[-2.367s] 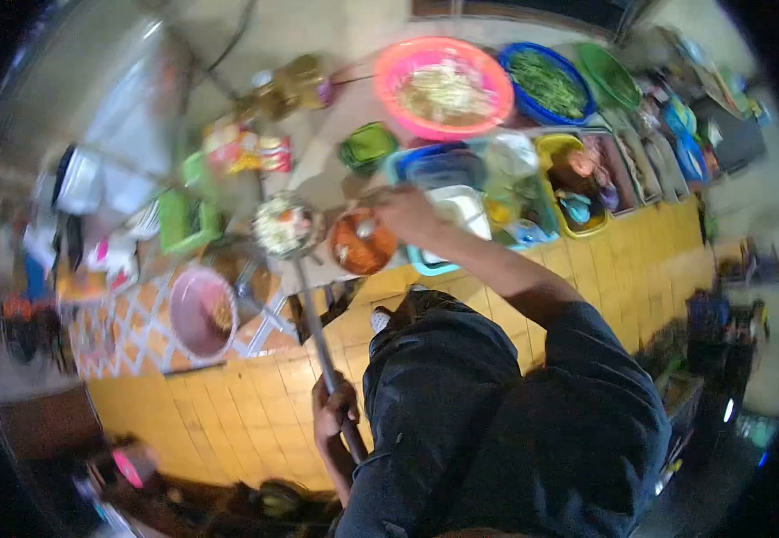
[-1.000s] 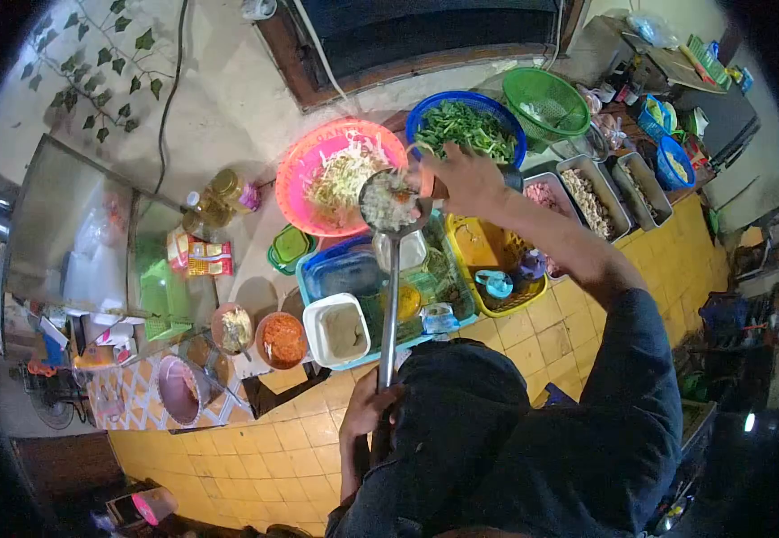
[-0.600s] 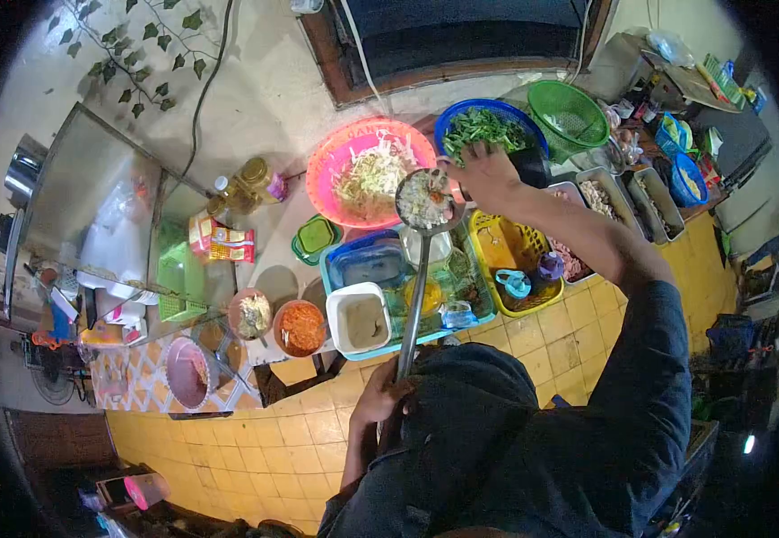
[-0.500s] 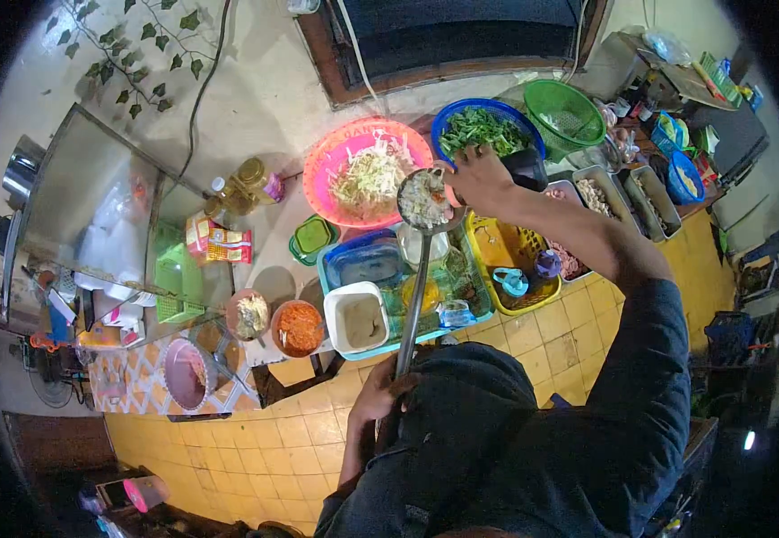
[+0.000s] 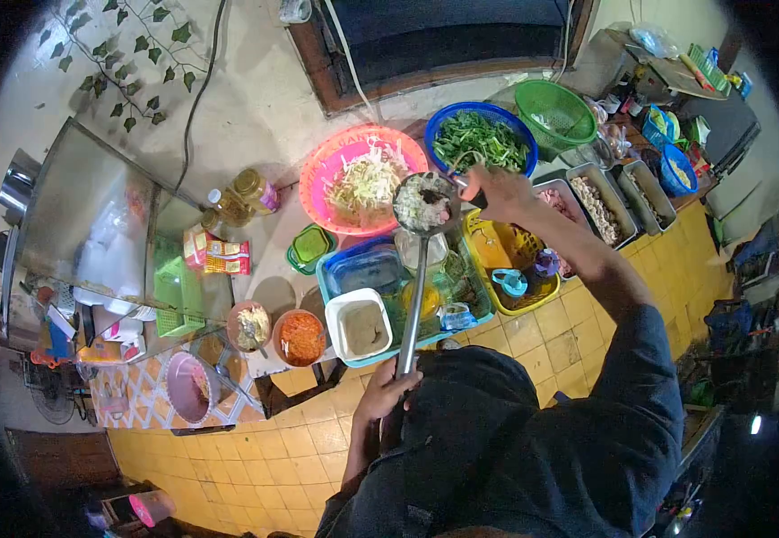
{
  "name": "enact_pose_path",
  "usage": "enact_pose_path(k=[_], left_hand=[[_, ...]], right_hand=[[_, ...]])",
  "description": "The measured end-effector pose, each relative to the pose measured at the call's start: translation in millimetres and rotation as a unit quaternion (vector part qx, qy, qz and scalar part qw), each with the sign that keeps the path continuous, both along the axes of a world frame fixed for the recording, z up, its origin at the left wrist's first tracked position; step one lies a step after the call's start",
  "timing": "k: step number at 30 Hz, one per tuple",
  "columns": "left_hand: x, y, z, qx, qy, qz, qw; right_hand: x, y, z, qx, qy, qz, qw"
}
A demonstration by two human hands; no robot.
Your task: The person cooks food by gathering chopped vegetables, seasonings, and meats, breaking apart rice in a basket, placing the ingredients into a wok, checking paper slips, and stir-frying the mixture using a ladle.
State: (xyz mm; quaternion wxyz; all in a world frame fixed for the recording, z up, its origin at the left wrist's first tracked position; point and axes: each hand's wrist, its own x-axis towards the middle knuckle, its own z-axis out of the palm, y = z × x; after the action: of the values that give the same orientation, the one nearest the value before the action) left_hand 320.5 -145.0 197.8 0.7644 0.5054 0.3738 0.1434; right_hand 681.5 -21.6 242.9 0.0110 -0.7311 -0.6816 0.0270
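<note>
My left hand is wrapped around the long metal handle of a ladle. The ladle's round bowl is raised over the crates and holds white, chopped food with a dark brown patch on it. At the bowl's right edge my right hand closes on a dark thing with an orange-red end, mostly hidden by the fingers. Behind the bowl stands a pink basin of shredded cabbage. Chopped greens fill a blue basket just beyond my right hand.
Below the ladle sits a light-blue crate with a white tub. A yellow basket is beside it. Metal trays of food stand to the right, a green basket behind. Bowls of orange paste and pale food are left.
My right hand has shifted slightly right and down, away from the bowl's rim. A dark brown patch now shows on the white food, where reddish bits showed before. My left hand keeps its grip.
</note>
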Motion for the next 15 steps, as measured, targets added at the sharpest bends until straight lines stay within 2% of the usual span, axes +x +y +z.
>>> enact_pose_path(k=[1,2,3,5,6,8,9,11,12,14,15], left_hand=[[0.1,0.4,-0.2,-0.001,0.0,-0.001,1.0],[0.3,2.1,-0.3,-0.005,-0.018,0.004,1.0],[-0.2,3.1,-0.1,-0.01,-0.035,0.007,0.999],[-2.4,6.4,-3.9,-0.021,-0.047,0.001,0.999],[-4.0,7.3,-7.7,-0.035,-0.059,-0.002,0.998],[-5.5,8.9,-14.5,-0.049,-0.067,-0.006,0.997],[-4.9,9.9,-12.6,-0.049,-0.053,0.003,0.997],[-5.0,13.0,-9.1,-0.033,-0.022,-0.004,0.999],[-2.4,14.8,-4.1,-0.023,-0.025,0.0,0.999],[-0.8,15.1,-8.5,-0.062,-0.013,0.022,0.998],[1.9,16.7,-6.8,-0.067,-0.015,0.019,0.997]], right_hand=[[7.7,-1.1,-13.0,-0.006,0.051,-0.041,0.998],[15.6,-2.0,-27.4,-0.005,0.051,-0.042,0.998],[22.3,-5.6,-42.9,-0.006,0.133,-0.088,0.987],[25.1,-21.9,-55.2,0.05,0.238,-0.105,0.964],[25.8,-25.1,-65.9,0.041,0.182,-0.142,0.972],[37.0,-35.9,-88.3,0.133,0.215,-0.106,0.962],[45.5,-42.3,-91.9,0.133,0.215,-0.115,0.961],[59.6,-57.6,-83.7,-0.041,0.309,-0.07,0.947],[69.7,-66.4,-84.5,-0.042,0.304,-0.089,0.948],[84.5,-90.2,-90.2,-0.019,0.236,-0.029,0.971],[79.6,-109.9,-76.1,0.094,0.231,-0.016,0.968]])
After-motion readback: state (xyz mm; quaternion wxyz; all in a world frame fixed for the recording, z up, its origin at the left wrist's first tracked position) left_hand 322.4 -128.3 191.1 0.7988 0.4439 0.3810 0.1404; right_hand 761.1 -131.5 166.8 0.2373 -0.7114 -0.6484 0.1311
